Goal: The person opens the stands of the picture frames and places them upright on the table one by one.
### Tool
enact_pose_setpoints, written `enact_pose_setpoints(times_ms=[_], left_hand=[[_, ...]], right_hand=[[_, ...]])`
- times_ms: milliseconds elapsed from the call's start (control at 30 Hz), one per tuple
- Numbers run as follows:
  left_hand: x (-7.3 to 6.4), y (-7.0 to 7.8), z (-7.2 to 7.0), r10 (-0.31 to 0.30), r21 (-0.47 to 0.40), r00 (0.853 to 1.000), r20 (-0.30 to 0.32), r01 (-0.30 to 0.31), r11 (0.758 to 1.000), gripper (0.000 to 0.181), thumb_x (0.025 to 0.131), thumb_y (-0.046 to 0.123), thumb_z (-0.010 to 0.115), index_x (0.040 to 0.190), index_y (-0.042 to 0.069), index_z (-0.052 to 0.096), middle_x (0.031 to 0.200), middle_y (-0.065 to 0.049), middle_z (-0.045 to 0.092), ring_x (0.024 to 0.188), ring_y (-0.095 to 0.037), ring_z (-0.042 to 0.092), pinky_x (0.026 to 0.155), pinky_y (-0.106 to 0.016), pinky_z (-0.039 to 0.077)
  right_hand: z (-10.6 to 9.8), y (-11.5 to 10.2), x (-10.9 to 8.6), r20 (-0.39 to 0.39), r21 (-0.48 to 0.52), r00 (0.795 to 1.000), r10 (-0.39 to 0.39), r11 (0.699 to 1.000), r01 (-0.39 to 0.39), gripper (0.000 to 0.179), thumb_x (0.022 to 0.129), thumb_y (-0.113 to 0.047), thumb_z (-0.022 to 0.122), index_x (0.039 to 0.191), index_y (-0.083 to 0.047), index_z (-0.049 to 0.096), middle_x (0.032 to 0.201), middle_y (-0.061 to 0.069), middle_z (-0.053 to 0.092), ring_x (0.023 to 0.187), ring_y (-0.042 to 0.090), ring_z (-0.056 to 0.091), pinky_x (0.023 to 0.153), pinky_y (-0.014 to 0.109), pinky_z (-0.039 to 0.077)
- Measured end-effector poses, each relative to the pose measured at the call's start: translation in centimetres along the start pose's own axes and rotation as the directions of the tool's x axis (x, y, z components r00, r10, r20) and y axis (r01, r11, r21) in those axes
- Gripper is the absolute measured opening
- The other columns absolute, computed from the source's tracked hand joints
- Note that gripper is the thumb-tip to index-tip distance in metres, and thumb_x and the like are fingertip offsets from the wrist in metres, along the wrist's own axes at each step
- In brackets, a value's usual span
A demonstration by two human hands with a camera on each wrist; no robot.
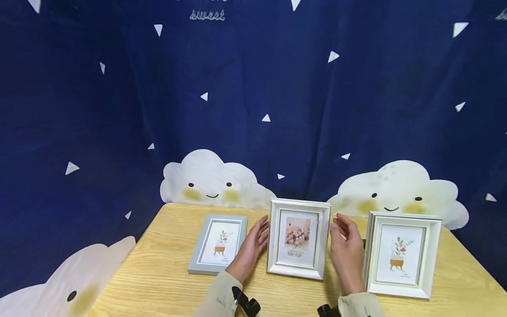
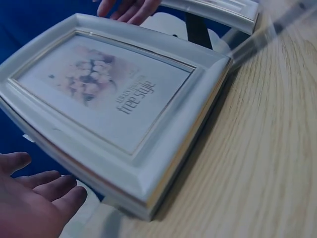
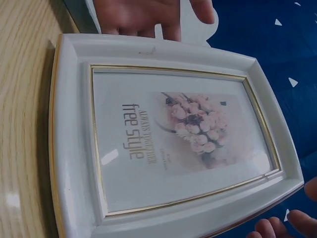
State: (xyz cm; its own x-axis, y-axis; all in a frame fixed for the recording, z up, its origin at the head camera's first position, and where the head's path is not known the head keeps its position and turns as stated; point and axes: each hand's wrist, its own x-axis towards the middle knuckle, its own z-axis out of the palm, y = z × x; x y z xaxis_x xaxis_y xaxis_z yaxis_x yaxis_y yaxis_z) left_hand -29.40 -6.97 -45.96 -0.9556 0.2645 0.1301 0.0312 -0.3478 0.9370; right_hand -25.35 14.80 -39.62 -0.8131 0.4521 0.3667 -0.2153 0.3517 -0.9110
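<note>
Low and left of centre, a grey-blue photo frame point(image 1: 217, 243) sits on the desk point(image 1: 150, 264). Your left hand point(image 1: 252, 247) comes next, fingers loosely extended, grip empty. Between your hands, the white flower-picture frame point(image 1: 299, 239) stands long axis upright. Just past its right edge, your right hand point(image 1: 347, 252) bends loosely, holding nothing; you cannot tell which hand is nearer. Lower right stands another white frame point(image 1: 402, 254).

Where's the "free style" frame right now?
In the head view, the "free style" frame stands on the table between the left hand and the right hand, right of the grey-blue frame.
</note>
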Motion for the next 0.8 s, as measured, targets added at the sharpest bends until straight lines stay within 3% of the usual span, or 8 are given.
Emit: enact_pose_setpoints(times_ms=[233,467,600,733,800], left_hand=[[-1.6,1.8,-1.2,0.066,0.025,0.998,0.007,-0.066,0.998,0.065,0.105,0.045,0.025,0.151,-0.002,0.021,0.153,-0.024,0.027,0.141,-0.038,0.026,0.116,-0.049,0.017],[-3.6,4.1,-3.2,0.137,0.138,0.991,0.005,-0.137,0.981,0.064,0.105,0.046,0.025,0.15,0.0,0.026,0.151,-0.021,0.031,0.14,-0.038,0.029,0.115,-0.049,0.023],[-4.8,5.5,-4.9,0.177,0.213,0.984,-0.032,-0.166,0.963,0.064,0.104,0.049,0.026,0.149,0.003,0.03,0.147,-0.02,0.036,0.137,-0.039,0.034,0.112,-0.048,0.03],[-5.4,6.7,-6.8,0.232,0.276,0.968,-0.092,-0.199,0.94,0.063,0.105,0.047,0.024,0.147,0.002,0.034,0.144,-0.021,0.041,0.133,-0.038,0.04,0.108,-0.044,0.037],[-5.8,7.4,-7.6,0.239,0.281,0.96,-0.145,-0.191,0.94,0.063,0.104,0.047,0.024,0.146,0.002,0.036,0.143,-0.02,0.043,0.132,-0.036,0.042,0.107,-0.044,0.038]], right_hand=[[0.1,-0.6,-0.3,-0.044,0.041,0.996,-0.075,0.996,0.077,0.033,0.097,-0.012,0.052,0.128,0.0,0.056,0.119,0.014,0.06,0.104,0.005,0.053,0.085,0.004,0.04],[0.2,-1.8,-0.9,-0.114,0.07,0.976,-0.187,0.978,0.196,0.032,0.094,-0.005,0.054,0.125,-0.001,0.059,0.121,0.006,0.058,0.111,0.012,0.052,0.097,0.021,0.043],[0.3,-3.0,-1.4,-0.139,0.132,0.956,-0.258,0.952,0.276,0.032,0.092,0.002,0.054,0.124,0.0,0.06,0.119,0.004,0.057,0.113,0.012,0.051,0.099,0.024,0.043],[0.9,-4.3,-2.4,-0.107,0.168,0.946,-0.307,0.932,0.321,0.033,0.092,0.005,0.054,0.124,0.001,0.06,0.121,0.005,0.058,0.113,0.012,0.051,0.1,0.022,0.042],[1.5,-4.8,-3.0,-0.084,0.181,0.94,-0.331,0.922,0.342,0.033,0.092,0.006,0.054,0.124,0.001,0.059,0.122,0.007,0.057,0.115,0.012,0.051,0.1,0.023,0.042]])
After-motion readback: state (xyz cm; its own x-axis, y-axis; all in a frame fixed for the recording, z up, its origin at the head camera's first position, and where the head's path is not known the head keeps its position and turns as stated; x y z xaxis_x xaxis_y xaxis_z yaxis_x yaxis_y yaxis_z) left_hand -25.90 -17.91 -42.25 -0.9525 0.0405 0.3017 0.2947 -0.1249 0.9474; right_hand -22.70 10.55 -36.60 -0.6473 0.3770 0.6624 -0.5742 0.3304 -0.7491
